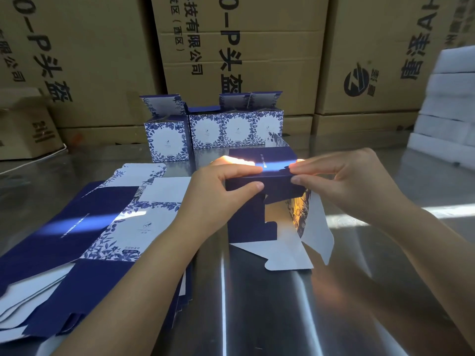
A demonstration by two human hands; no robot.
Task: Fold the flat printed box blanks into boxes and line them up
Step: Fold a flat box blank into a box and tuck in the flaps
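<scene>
Brown shipping cartons [244, 60] are stacked like a wall behind the far edge of the steel worktop [257, 317], so no room is offered beyond it. White foam blocks [449, 111] are piled at the far right corner. The stack of flat blanks [77, 240] is fanned toward the near left corner, just under the left forearm. It could be nudged by a careless sweep. Four folded boxes [218, 129] are lined up at the middle of the far edge, lids raised.

The half-formed box [270, 186] is held over the middle of the worktop. The grip of the left hand [221, 194] is clamped on its left end, and the right hand [359, 183] pinches its right upper edge. White flaps [285, 250] hang open toward the near edge. The sleeve should probably be squared along its creases before any flap is tucked. Bare steel is left on the right for setting it down.
</scene>
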